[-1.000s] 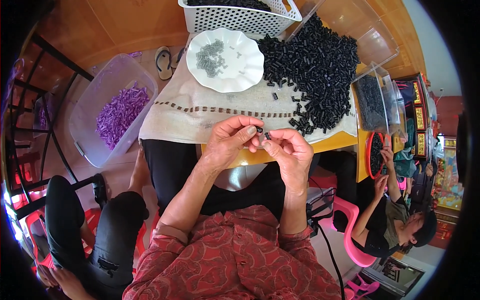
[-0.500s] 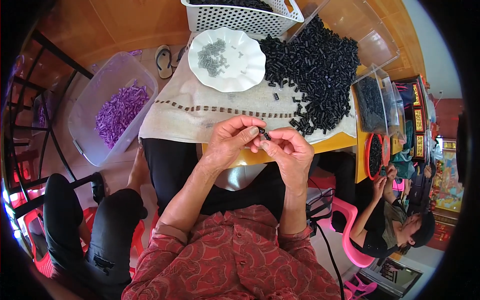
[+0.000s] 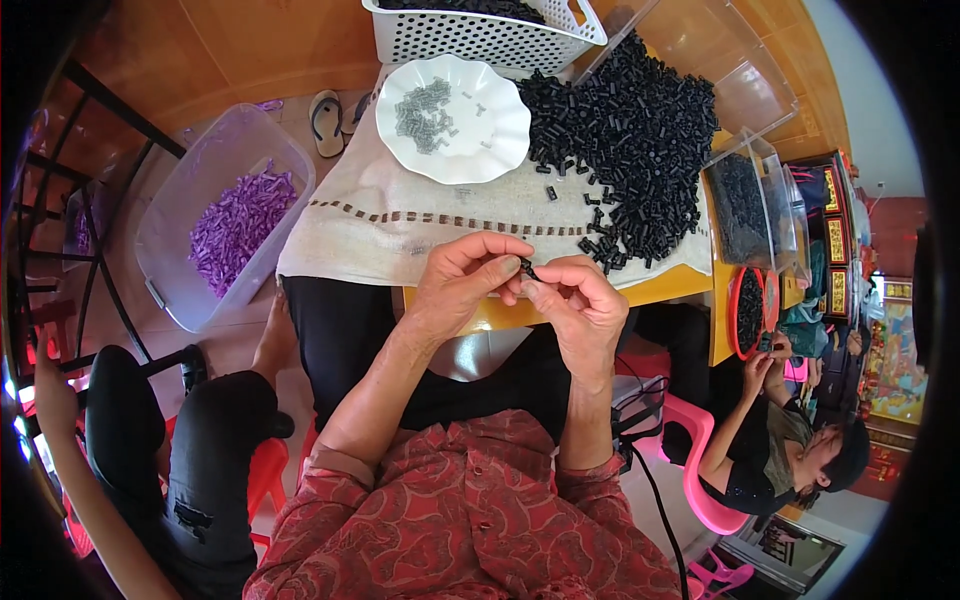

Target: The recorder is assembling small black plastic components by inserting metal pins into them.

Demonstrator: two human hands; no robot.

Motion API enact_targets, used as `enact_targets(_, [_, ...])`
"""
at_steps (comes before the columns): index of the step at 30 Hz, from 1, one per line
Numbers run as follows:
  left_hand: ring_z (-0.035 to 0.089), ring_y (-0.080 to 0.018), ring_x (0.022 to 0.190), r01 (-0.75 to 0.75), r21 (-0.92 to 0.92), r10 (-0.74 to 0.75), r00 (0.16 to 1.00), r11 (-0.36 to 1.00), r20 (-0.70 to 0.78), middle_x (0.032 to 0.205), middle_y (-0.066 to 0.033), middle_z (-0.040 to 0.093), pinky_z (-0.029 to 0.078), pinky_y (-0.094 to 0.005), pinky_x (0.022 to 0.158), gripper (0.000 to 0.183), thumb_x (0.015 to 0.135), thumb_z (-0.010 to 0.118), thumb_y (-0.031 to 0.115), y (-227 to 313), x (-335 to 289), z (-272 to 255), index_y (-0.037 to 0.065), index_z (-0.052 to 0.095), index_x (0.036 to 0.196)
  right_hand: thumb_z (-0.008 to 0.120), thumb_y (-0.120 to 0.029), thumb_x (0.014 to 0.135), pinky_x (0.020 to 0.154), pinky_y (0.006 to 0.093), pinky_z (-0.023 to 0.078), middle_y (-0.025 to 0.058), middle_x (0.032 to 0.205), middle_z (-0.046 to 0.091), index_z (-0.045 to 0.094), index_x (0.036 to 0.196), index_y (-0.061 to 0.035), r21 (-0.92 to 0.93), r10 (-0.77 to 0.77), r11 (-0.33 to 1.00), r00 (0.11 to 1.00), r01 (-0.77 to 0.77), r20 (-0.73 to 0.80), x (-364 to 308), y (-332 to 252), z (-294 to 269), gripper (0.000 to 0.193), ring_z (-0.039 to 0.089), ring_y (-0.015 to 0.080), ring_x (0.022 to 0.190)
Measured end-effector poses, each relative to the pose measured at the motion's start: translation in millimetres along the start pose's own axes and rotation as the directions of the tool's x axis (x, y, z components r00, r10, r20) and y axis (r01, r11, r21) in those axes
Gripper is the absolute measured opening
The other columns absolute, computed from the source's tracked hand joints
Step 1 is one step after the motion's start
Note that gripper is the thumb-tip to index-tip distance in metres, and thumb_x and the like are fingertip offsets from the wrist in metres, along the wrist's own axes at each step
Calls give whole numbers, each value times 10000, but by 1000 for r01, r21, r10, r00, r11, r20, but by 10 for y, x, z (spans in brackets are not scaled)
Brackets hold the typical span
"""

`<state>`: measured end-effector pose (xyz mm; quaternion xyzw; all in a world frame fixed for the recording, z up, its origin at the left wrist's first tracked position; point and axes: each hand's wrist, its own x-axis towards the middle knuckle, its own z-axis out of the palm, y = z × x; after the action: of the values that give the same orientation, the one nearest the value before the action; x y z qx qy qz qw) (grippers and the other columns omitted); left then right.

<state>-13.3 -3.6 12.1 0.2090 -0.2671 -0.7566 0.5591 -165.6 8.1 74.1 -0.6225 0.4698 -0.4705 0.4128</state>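
Small black part [image 3: 526,268] mostly hidden between the fingertips, shape unreadable; it sits above the near counter [image 3: 500,312] edge, both hands meeting on it. Left hand [image 3: 462,285] grip pinched on it, right hand [image 3: 578,305] grip closed on it too. Behind: loose pile of short black cylinders [image 3: 630,140] on beige woven cloth [image 3: 350,220], scalloped white plate [image 3: 452,118] holding small grey metal bits, perforated white basket [image 3: 485,30] cut off at top.

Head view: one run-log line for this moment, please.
left hand: pinching small black piece | right hand: pinching same piece | black pile, white plate beyond
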Motion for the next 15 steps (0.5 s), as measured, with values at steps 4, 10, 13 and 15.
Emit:
enact_targets(4, [582,-78,699,0,49,0,1000,999,2,835,-50,637,502,-214,669,174,935,552,59,5,-8,0,-19,623,1073,695,83,768,632,197,464,66,887,620,672,910,12,-34,-6,999,999,5,-36,9,5,12,160,588,87,740])
enact_targets(10, [586,-75,710,-24,181,21,1000,983,20,833,-48,642,506,-216,672,167,939,534,43,-1,-3,17,-21,623,1065,715,62,745,574,200,461,60,839,620,688,879,-11,-163,-72,985,996,64,-44,27,6,-8,155,582,84,670])
enact_targets(13, [589,-76,712,-48,212,44,999,976,25,838,-48,643,508,-216,672,160,937,532,36,-6,-8,27,-16,626,1055,716,60,735,554,202,454,58,819,621,690,872,-20,-238,-110,966,993,99,-31,29,-37,-19,161,576,82,654])
enact_targets(15, [589,-76,711,-86,242,81,996,966,28,838,-47,642,508,-216,672,156,936,534,36,-16,-14,41,-14,628,1050,716,60,729,535,204,447,58,808,622,689,861,-23,-320,-130,940,991,119,-15,38,-90,-18,158,570,79,639])
